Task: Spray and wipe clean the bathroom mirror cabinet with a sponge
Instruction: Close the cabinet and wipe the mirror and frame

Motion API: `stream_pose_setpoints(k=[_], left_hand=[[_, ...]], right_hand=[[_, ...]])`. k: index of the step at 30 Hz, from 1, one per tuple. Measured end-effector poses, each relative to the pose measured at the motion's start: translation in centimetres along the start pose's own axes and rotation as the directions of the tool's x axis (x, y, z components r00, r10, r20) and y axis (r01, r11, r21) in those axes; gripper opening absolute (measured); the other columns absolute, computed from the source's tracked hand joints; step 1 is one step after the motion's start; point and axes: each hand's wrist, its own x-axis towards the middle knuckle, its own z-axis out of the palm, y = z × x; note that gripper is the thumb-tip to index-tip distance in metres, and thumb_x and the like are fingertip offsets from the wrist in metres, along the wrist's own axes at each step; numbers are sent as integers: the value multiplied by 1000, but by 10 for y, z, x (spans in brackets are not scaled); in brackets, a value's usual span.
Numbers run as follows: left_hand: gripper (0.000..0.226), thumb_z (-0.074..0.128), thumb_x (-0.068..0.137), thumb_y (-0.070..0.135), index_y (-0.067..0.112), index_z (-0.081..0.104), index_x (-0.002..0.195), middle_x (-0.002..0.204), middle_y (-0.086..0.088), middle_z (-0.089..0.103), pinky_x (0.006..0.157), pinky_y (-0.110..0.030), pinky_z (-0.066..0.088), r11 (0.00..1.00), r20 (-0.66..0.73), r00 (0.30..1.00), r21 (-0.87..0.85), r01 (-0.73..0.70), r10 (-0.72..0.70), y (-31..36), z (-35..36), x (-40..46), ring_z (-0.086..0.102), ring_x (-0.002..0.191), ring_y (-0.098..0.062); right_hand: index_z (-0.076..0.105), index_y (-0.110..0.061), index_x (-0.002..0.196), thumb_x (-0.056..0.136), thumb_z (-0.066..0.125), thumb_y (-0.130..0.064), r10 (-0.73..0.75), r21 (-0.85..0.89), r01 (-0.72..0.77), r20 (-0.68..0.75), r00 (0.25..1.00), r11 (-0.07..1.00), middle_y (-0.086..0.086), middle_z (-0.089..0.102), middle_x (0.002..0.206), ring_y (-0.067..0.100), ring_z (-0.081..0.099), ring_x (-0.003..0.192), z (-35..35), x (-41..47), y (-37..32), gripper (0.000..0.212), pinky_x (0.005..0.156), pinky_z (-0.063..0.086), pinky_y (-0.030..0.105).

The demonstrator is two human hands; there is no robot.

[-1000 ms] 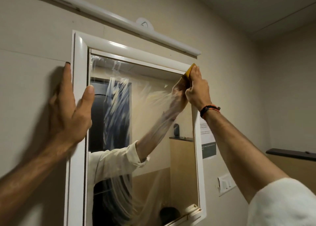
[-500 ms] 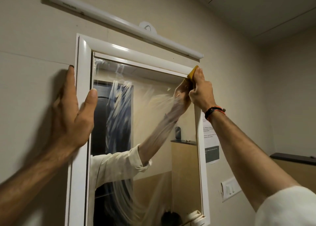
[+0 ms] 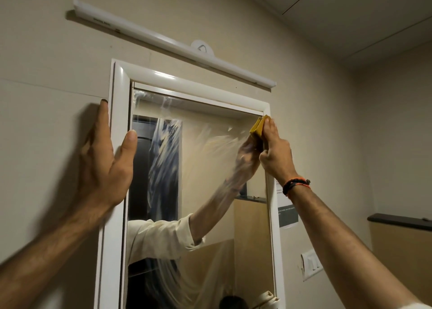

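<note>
The mirror cabinet has a glossy white frame (image 3: 119,93) and a glass door (image 3: 205,159) streaked with white foam smears across its upper and middle parts. My right hand (image 3: 275,154) grips a yellow sponge (image 3: 258,127) and presses it into the mirror's top right corner against the frame. My left hand (image 3: 105,163) lies with straight fingers along the frame's left outer edge, the thumb on the frame's front by the glass. No spray bottle is in view.
A long white tube light (image 3: 173,44) is mounted on the beige wall above the cabinet. A paper notice (image 3: 288,212) and a white switch plate (image 3: 312,264) are on the wall right of it. A dark-topped ledge (image 3: 399,221) juts out at far right.
The view has shifted so the cabinet sits lower and more to the right. My right hand keeps the sponge in the top right corner; my left hand stays on the frame's left edge.
</note>
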Motion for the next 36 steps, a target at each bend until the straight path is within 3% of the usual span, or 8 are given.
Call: stream_pose_setpoints(k=[5, 10, 17, 21, 25, 29, 32, 36], left_hand=[[66, 46, 97, 34, 14, 23, 155, 158, -8, 32, 102, 5, 19, 999, -9, 1000, 33, -9, 10, 3, 0, 0, 33, 143, -21], [71, 42, 93, 41, 15, 20, 156, 158, -8, 33, 118, -40, 30, 1000, 20, 1000, 20, 1, -1, 8, -2, 0, 34, 144, -24], [63, 49, 101, 26, 13, 21, 156, 159, -6, 27, 104, 2, 16, 999, -12, 1000, 53, -2, 3, 8, 0, -2, 27, 144, -15], [63, 48, 101, 28, 18, 19, 156, 161, -2, 25, 114, -21, 20, 998, -7, 1000, 62, -7, 8, 6, 0, -2, 25, 146, -13], [63, 48, 101, 27, 21, 18, 156, 161, 2, 24, 112, -16, 19, 998, -16, 1000, 56, -10, 11, 5, 1, -2, 24, 145, -7], [63, 48, 100, 27, 22, 19, 156, 160, 1, 26, 112, -18, 22, 998, -20, 1000, 58, 5, -4, 7, 1, -2, 27, 146, -12], [63, 48, 100, 27, 21, 20, 156, 160, 1, 27, 107, -7, 23, 998, -15, 1000, 55, 10, -9, 8, 1, -2, 30, 145, -14], [63, 48, 101, 26, 21, 20, 156, 160, -1, 29, 118, -37, 30, 998, -2, 1000, 55, 9, -9, 9, 0, -3, 32, 145, -18]], right_hand=[[30, -14, 152, 87, 55, 10, 60, 139, -44, -117, 991, 989, 17, 59, 131, 36, 59, 117, -9, 3, -5, 73, 105, 46, 48], [39, -11, 149, 95, 51, 4, 167, 176, -136, -176, 970, 975, 16, 62, 127, 34, 61, 114, -6, 13, -8, 57, 103, 47, 47], [34, -9, 150, 92, 52, 9, -284, 44, 300, -217, 934, 953, 12, 29, 158, 32, 22, 148, 5, 16, -14, 64, 119, 23, 52], [36, -14, 149, 95, 55, 4, -328, 47, 335, -114, 938, 941, 6, 27, 158, 25, 21, 149, 11, 16, -3, 61, 121, 22, 48], [31, -12, 151, 79, 52, 13, -338, 113, 340, -35, 940, 934, 8, 24, 159, 24, 18, 149, 4, 18, 3, 79, 121, 21, 50], [18, -14, 155, 88, 42, -20, -339, 166, 331, 21, 941, 929, 6, 12, 163, 20, 9, 151, 5, 13, 2, 72, 124, 12, 44], [28, -18, 153, 96, 41, -39, -259, 285, 268, -69, 963, 920, 5, 22, 161, 24, 25, 148, 12, 11, -6, 62, 121, 22, 41], [49, -15, 143, 104, 41, -34, -69, 326, 145, -231, 970, 934, 11, 37, 155, 31, 50, 132, 20, 21, -21, 43, 111, 41, 48]])
